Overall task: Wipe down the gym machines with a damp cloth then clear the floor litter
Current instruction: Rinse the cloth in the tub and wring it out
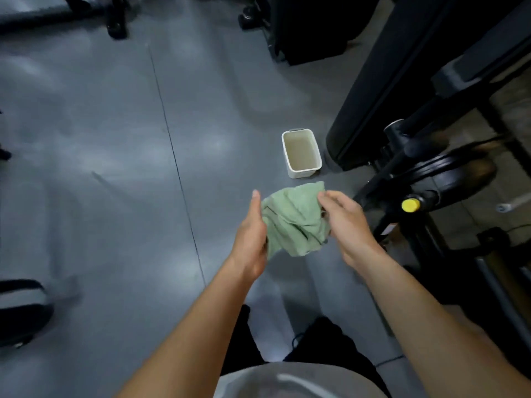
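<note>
A crumpled green cloth hangs between both hands above the grey floor. My left hand holds its left side, thumb pointing up along the edge and fingers curled under the fabric. My right hand grips the right side, fingers bent into the folds. Just beyond the cloth, a small white rectangular tub of murky water stands on the floor. A black gym machine with a yellow knob rises at the right.
More black equipment bases stand at the top of the view, and dark gear lies at the left edge. A thin seam runs down the grey floor. My dark-trousered legs are below the hands.
</note>
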